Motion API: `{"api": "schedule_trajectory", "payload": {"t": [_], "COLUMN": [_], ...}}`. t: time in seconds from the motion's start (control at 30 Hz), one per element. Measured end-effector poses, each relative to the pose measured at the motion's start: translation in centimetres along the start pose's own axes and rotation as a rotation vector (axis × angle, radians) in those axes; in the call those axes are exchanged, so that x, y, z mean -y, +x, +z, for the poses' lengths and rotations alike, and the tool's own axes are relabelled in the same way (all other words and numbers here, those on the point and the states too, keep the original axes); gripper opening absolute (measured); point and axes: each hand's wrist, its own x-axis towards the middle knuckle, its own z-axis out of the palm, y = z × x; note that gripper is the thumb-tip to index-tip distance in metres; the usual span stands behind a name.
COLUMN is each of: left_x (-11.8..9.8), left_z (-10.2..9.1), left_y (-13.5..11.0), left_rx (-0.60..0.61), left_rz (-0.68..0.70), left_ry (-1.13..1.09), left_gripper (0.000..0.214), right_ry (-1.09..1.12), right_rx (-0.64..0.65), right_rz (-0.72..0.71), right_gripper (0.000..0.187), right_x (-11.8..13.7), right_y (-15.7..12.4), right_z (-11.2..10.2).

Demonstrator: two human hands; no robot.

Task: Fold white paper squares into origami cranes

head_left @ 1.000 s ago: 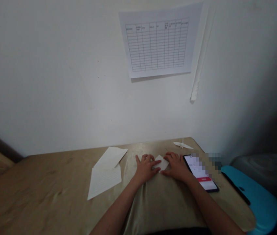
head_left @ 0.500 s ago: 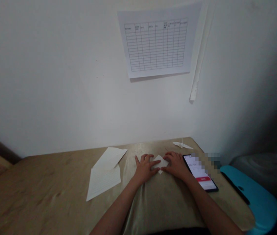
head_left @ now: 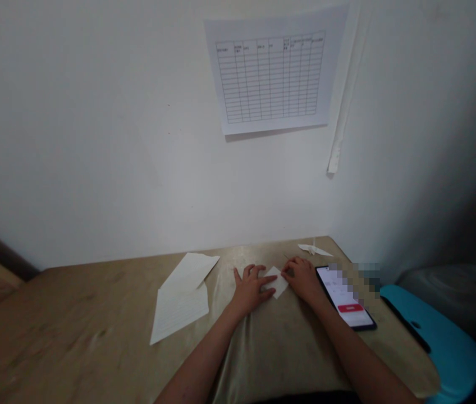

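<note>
A small white piece of paper [head_left: 278, 284], diamond-shaped from this angle, lies flat on the table between my hands. My left hand [head_left: 250, 287] is spread beside it, with the thumb and index fingertip resting on its left part. At the paper's right corner, my right hand [head_left: 303, 279] has its thumb and index finger pinched together on the edge, the other fingers curled. The crease lines on the paper are too faint to make out.
Two larger white sheets [head_left: 181, 311] overlap on the left of the table [head_left: 95, 336]. A phone [head_left: 353, 317] with a lit screen lies right of my right hand. A torn paper scrap [head_left: 314, 250] sits near the wall. Beyond the right edge is a blue chair-like object [head_left: 440, 342].
My right thumb has drawn back from the lower middle of the paper to its right corner, where it meets the index finger. My left hand has stayed nearly still.
</note>
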Motion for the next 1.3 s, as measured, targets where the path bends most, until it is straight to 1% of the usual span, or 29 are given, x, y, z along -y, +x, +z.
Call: {"api": "schedule_trajectory", "payload": {"t": [0.2,0.47,0.93,1.13,1.3], "left_x": [0.0,-0.1,-0.2,-0.1,-0.2], "left_z": [-0.1,-0.1,-0.3,0.1,0.1], "left_y": [0.1,-0.1,-0.2,-0.1,-0.2], "left_rx": [0.021,-0.007,-0.001,-0.008,-0.015], "left_rz": [-0.019,-0.017,-0.033,-0.024,-0.032], "left_ry": [-0.003,0.006,-0.009,-0.002,-0.008], "left_gripper": [0.043,0.043,0.043,0.042,0.042], "right_ry": [-0.113,-0.158,-0.041,-0.002,0.022], "right_rx": [-0.032,-0.061,-0.005,0.039,0.070], "right_rz": [0.031,-0.016,-0.020,-0.054,-0.075], "right_gripper": [0.015,0.019,0.016,0.020,0.023], "right_x": [0.6,0.4,-0.1,-0.2,-0.1], "right_y": [0.1,-0.2,-0.1,-0.5,-0.9], "right_z": [0.3,0.7,0.3,-0.1,-0.5]}}
